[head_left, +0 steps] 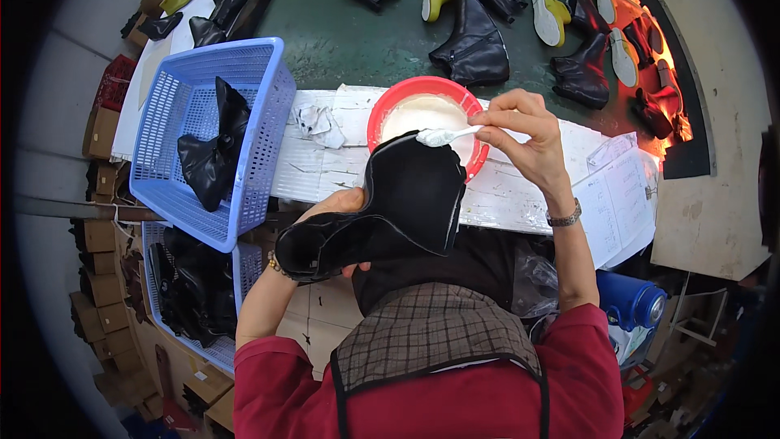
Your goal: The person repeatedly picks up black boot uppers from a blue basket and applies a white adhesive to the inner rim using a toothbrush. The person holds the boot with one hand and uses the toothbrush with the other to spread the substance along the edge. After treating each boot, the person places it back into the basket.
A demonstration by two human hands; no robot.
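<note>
My left hand is closed around a black boot upper, its toe pointing lower left and its wide shaft toward the bowl. Part of that hand is hidden beneath the upper. Pinched in the fingers of my right hand is a small white brush, its head thick with white paste. The brush head meets or hovers just over the far edge of the shaft; which one, I cannot tell. Right behind the upper, a red bowl holds creamy white paste.
A blue basket with black uppers stands at left, another basket below it. Behind the white bench, a green conveyor belt carries black boots and yellow lasts. Papers and a blue flask are at right.
</note>
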